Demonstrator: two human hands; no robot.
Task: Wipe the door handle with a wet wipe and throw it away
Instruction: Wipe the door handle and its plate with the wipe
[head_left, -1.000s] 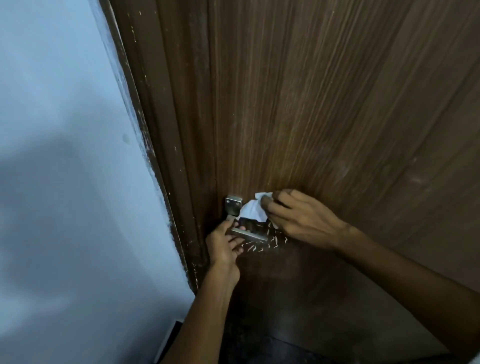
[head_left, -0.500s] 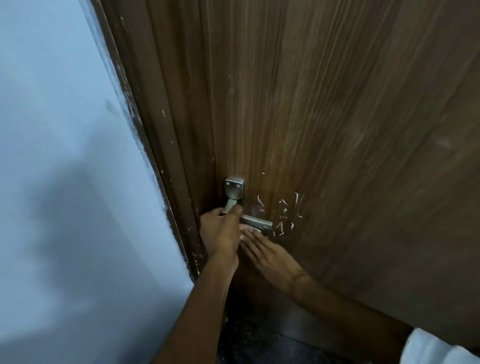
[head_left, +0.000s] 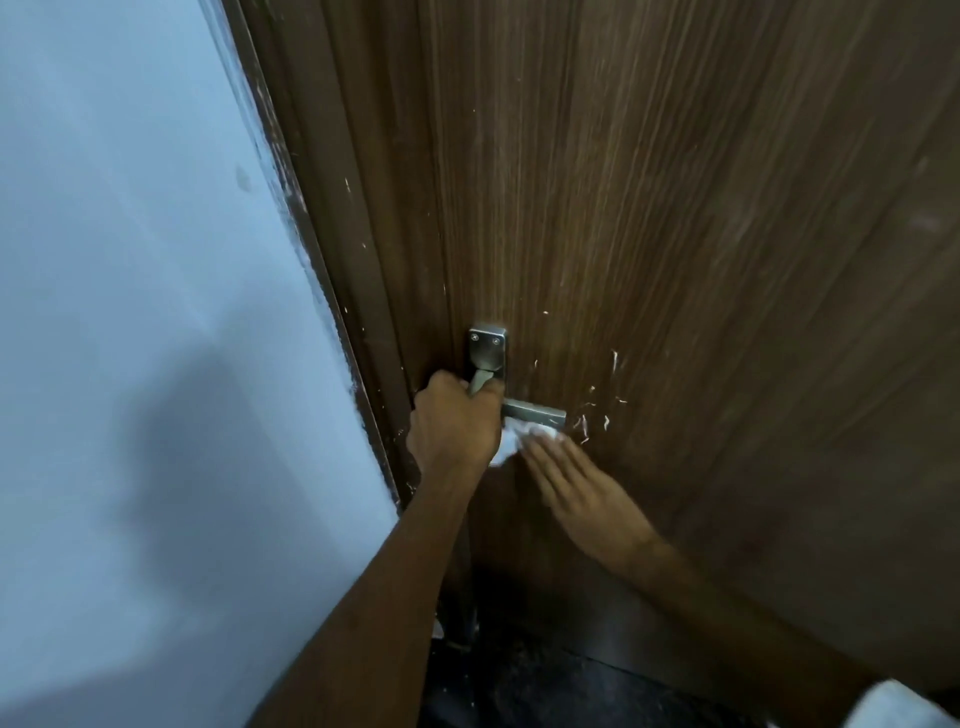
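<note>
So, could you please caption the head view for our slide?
Left hand steadies the door handle while right hand presses a wet wipe beneath it.

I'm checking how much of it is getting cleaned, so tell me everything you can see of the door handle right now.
The door handle is brushed silver metal: a square plate with two screws, a short neck, and a flat lever pointing right, roughly level. It sits near the left edge of a brown wooden door. The left hand wraps the neck end. The right hand presses a white wet wipe against the lever's underside. White scratches mark the wood beside its tip.
</note>
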